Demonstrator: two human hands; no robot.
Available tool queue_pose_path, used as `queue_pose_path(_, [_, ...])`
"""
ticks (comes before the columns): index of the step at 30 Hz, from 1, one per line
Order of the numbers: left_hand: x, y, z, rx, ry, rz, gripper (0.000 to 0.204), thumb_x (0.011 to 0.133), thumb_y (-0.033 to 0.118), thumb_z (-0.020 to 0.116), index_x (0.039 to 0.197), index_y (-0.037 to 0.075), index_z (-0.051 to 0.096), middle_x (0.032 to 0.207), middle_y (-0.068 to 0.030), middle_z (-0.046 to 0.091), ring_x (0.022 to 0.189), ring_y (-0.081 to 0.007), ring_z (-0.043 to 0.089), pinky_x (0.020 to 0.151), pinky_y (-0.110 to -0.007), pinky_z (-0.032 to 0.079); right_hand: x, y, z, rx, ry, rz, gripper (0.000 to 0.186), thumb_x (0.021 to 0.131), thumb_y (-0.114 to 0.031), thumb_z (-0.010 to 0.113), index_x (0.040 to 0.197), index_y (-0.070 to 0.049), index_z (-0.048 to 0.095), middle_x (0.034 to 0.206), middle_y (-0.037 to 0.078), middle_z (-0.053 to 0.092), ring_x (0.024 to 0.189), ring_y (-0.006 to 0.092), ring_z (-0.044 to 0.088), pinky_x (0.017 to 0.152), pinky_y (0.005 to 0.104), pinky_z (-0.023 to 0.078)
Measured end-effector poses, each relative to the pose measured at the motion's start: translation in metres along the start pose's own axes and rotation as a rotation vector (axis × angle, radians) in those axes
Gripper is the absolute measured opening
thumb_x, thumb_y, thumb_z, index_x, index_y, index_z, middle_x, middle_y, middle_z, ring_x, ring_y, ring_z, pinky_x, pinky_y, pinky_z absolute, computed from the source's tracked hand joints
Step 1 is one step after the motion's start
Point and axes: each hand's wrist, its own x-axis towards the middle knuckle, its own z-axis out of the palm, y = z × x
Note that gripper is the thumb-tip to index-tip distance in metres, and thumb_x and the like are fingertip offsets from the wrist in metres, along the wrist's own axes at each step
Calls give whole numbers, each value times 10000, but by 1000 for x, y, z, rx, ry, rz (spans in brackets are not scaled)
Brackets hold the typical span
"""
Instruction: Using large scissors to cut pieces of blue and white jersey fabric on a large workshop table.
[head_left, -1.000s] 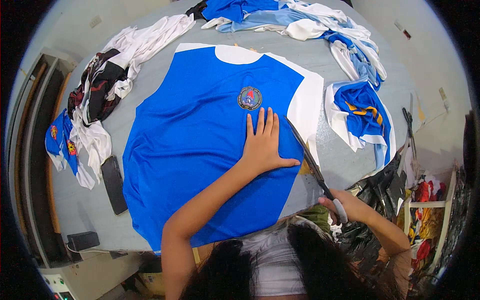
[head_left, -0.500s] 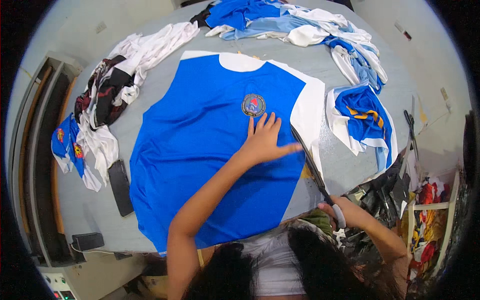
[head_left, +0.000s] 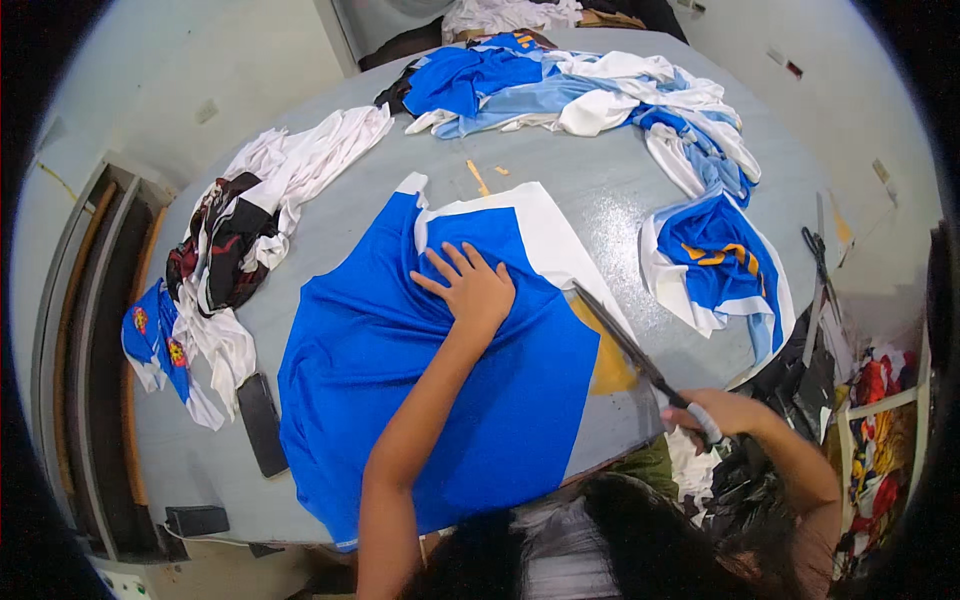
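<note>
A blue fabric shirt panel (head_left: 430,380) with white margins lies in front of me on the grey table. My left hand (head_left: 474,290) rests on its upper part with fingers spread, and the cloth gathers in folds around it. The round badge seen earlier is out of sight, by the hand and folds. My right hand (head_left: 710,412) grips long dark scissors (head_left: 640,357) by the grey handles. Their blades point up and left, the tips at the white margin (head_left: 560,245) along the panel's right side. I cannot tell how far the blades are apart.
Blue, light-blue and white cloth (head_left: 590,95) curves round the far side, ending in a blue-white piece (head_left: 720,255) at right. White and dark cloth (head_left: 230,245) lies left, near a black phone-like slab (head_left: 262,425) and small black box (head_left: 197,520). More scissors (head_left: 818,250) lie at the right edge.
My left hand has slid up and left, bunching the panel's top and folding its neckline. The scissors stay in my right hand beside the right margin. The view has shifted, showing more of the far side.
</note>
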Motion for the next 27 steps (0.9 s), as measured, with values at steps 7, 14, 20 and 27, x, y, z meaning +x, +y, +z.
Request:
queue_pose_path(7, [10, -5, -11, -408, -116, 791, 457, 907, 380, 387, 1250, 97, 494, 1367, -121, 386, 1294, -357, 276, 999, -658, 109, -17, -1, -22, -120, -60, 39, 562, 872, -554, 457, 857, 7, 497, 584, 67, 563, 540, 144, 601, 496, 280, 455])
queue_pose_path(14, [57, 4, 6, -493, -60, 604, 389, 909, 380, 383, 1128, 129, 584, 1274, -81, 478, 1236, -289, 373, 999, -635, 179, -2, -13, -17, -78, -74, -25, 580, 858, -577, 463, 861, 2, 499, 629, 68, 561, 539, 142, 575, 494, 277, 453])
queue_pose_path(20, [27, -17, -13, -503, -309, 742, 686, 773, 560, 537, 1243, 63, 495, 1352, -115, 409, 1305, -285, 291, 1055, -567, 131, 15, -18, -20, 0, -140, -3, 591, 864, -577, 449, 873, 12, 493, 634, 64, 548, 543, 138, 574, 495, 268, 459])
queue_pose_path(27, [23, -28, -11, -381, -291, 832, 994, 667, 625, 622, 1377, 21, 277, 1441, -149, 256, 1358, -300, 161, 1081, -517, 50, 24, -47, -6, -37, -100, 14, 599, 863, -580, 446, 911, 15, 498, 662, 84, 559, 547, 152, 582, 498, 283, 461])
